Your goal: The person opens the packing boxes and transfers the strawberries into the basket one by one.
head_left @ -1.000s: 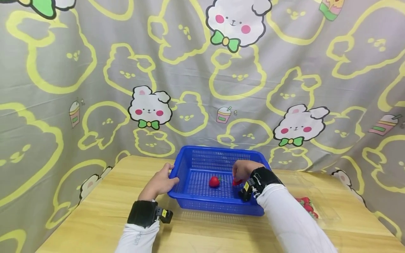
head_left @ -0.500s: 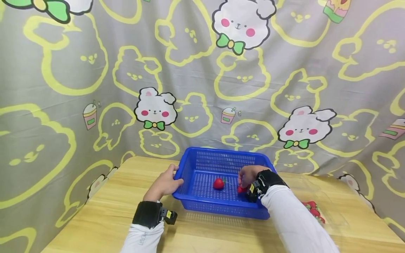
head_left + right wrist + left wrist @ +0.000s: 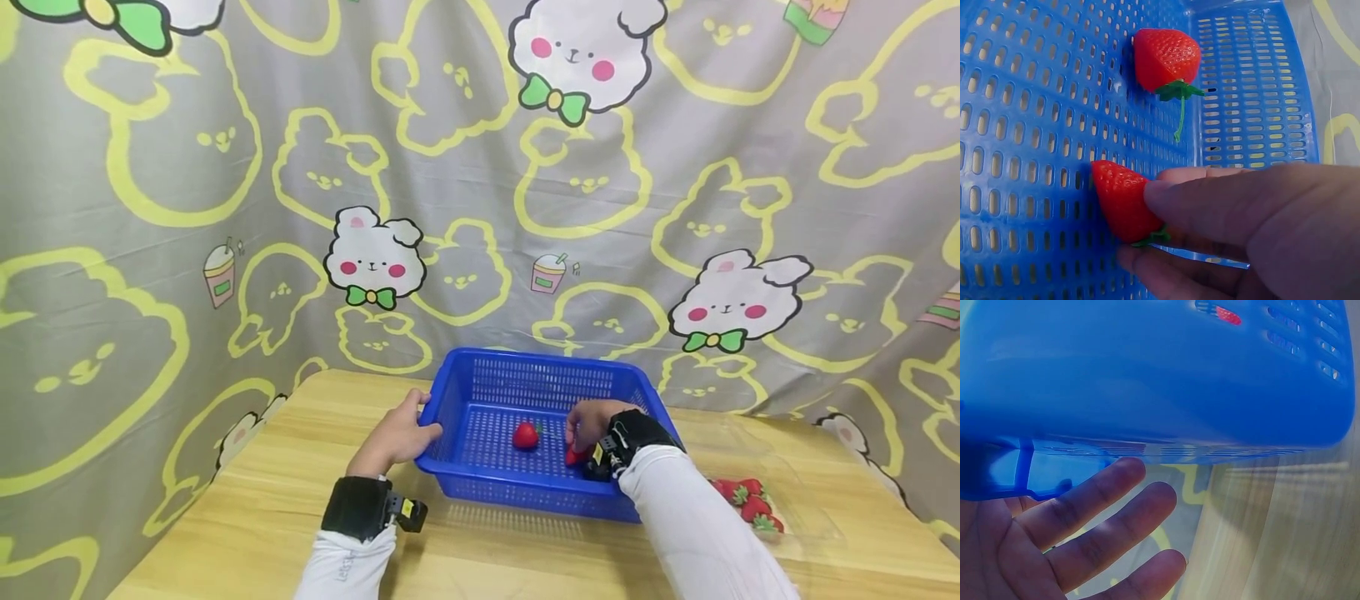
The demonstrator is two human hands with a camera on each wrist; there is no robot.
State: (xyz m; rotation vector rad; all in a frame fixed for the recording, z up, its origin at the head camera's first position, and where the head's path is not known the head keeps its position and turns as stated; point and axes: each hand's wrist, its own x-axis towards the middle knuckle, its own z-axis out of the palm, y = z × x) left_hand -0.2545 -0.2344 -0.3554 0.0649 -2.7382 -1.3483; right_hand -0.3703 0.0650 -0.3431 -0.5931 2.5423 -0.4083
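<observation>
A blue perforated basket [image 3: 517, 481] stands on the table. My left hand [image 3: 397, 432] grips its left rim; in the left wrist view several fingers [image 3: 1110, 519] reach out under the rim, with the thumb hidden. Inside the basket, my right hand [image 3: 592, 421] pinches a red strawberry [image 3: 1124, 203] between thumb and fingers, low over the slotted floor. The strawberry's tip points away from the palm, its green leaves toward the fingers. A second strawberry [image 3: 1166, 59], with a green stalk, lies on the basket floor to the left of that hand in the head view.
Right of the basket, several more strawberries [image 3: 753, 500] lie in a clear plastic tray [image 3: 813, 521], partly behind the right sleeve. A wooden table [image 3: 247, 500] carries everything. A patterned grey curtain [image 3: 465, 183] hangs behind the table.
The right hand has lowered its strawberry closer to the basket floor. The left hand keeps its hold on the rim. The whole head view has shifted slightly.
</observation>
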